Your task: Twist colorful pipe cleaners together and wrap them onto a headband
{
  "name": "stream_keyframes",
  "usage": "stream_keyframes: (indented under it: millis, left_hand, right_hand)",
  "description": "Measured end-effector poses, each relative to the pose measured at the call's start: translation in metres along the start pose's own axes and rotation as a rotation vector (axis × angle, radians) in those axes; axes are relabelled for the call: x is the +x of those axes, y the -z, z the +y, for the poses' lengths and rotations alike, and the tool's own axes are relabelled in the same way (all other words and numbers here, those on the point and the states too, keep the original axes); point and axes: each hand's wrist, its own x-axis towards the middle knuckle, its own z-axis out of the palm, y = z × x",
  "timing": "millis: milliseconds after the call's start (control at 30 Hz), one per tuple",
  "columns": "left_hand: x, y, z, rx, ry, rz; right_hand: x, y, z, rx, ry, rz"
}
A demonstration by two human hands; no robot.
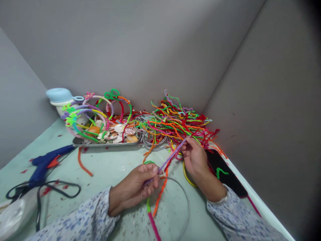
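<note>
A purple pipe cleaner (173, 155) stretches at a slant between my two hands. My left hand (137, 184) pinches its lower end, and my right hand (197, 159) grips the upper end near the tip. Below my left hand, a thin grey hoop (188, 204) curves over the table, with a green and magenta wrapped stretch (152, 222) on its left side; whether the left hand also touches it, I cannot tell. An orange pipe cleaner (160, 195) hangs or lies just right of the left hand. Behind my right hand is a large heap of coloured pipe cleaners (175, 122).
A metal tray (107, 144) holds shells and several wrapped headbands (100, 115). Behind it stands a white bottle with a blue lid (60, 95). At left lies a blue glue gun (47, 160) with its black cord. A dark phone-like slab (230, 177) rests by the right edge.
</note>
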Motion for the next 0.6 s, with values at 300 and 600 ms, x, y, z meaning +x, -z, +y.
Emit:
stream_keyframes:
  millis: [300,600]
  left_hand:
    - [0.004,0.0,0.001,0.216,-0.207,0.179]
    - [0.005,0.002,-0.001,0.232,-0.18,0.204]
  right_hand:
    - [0.01,0.005,-0.004,0.01,-0.001,0.09]
    - [0.017,0.007,-0.019,0.053,0.008,0.125]
